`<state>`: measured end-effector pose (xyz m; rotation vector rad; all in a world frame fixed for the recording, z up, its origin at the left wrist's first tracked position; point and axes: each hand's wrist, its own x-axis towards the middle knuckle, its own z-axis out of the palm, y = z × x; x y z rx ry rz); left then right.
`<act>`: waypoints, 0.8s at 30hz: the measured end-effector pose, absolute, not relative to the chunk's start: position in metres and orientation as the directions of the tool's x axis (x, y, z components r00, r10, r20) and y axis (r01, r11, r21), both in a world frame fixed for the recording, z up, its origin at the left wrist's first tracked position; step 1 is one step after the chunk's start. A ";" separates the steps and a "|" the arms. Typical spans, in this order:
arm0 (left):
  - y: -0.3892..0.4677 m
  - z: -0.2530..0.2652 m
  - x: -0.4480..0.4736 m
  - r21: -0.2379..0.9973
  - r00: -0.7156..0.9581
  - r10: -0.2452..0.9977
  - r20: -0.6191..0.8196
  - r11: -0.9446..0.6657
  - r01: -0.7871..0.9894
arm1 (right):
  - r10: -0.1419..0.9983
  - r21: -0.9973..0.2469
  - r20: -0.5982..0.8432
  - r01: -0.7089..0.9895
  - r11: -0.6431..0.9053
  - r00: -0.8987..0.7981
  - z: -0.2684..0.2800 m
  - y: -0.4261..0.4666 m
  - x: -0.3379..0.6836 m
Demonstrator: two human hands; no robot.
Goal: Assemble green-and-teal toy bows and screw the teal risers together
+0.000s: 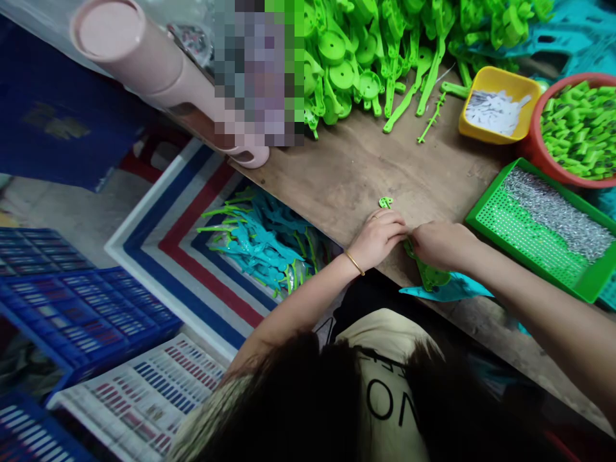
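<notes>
My left hand (380,237) is closed around a light-green plastic part, at the near edge of the wooden table. One small rounded end of the green plastic part (385,202) sticks out beyond my left fingers. My right hand (440,245) is curled close beside the left, its fingertips pinched at the same part; the exact grip is hidden. A wider green piece (433,277) shows below my right hand, and I cannot tell whether it joins the held part. Under it lies a flat turquoise plastic piece (450,290) at the table edge.
Green plastic parts (344,74) are heaped at the back. On the right stand a yellow tub (498,136) of white strips, a red bowl (534,144) of small green pieces and a green basket (527,240) of metal bits. A striped bag (166,240) with turquoise and green parts sits below left, near a pink cylinder (158,70).
</notes>
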<state>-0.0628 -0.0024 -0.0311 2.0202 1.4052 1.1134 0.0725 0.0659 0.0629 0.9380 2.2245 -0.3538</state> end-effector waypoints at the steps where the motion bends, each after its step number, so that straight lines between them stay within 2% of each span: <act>1: -0.003 -0.031 -0.063 0.725 0.161 0.915 0.370 -0.392 0.567 | 0.524 -0.002 -0.684 0.720 0.694 -0.507 0.061 0.067 0.075; 3: -0.003 -0.032 -0.063 0.718 0.160 0.910 0.382 -0.401 0.569 | 0.499 -0.098 -0.683 0.743 0.662 -0.534 0.056 0.070 0.084; 7: -0.003 -0.032 -0.063 0.714 0.147 0.903 0.404 -0.411 0.567 | 0.385 -0.445 -0.673 0.761 0.471 -0.632 0.049 0.076 0.105; 9: -0.003 -0.031 -0.064 0.711 0.145 0.900 0.411 -0.416 0.566 | 0.391 -0.515 -0.672 0.776 0.364 -0.630 0.050 0.074 0.110; 13: -0.004 -0.029 -0.064 0.710 0.141 0.903 0.405 -0.408 0.574 | 0.510 -0.444 -0.685 0.853 0.274 -0.521 0.051 0.062 0.106; 19: -0.004 -0.026 -0.066 0.699 0.154 0.894 0.420 -0.427 0.574 | 0.588 -0.390 -0.670 0.889 0.241 -0.453 0.040 0.053 0.102; 22: -0.004 -0.025 -0.066 0.692 0.144 0.890 0.433 -0.431 0.579 | 0.622 -0.421 -0.624 0.874 0.242 -0.473 0.040 0.046 0.109; 24: -0.004 -0.025 -0.066 0.692 0.139 0.889 0.437 -0.431 0.579 | 0.692 -0.441 -0.549 0.866 0.236 -0.468 0.044 0.035 0.117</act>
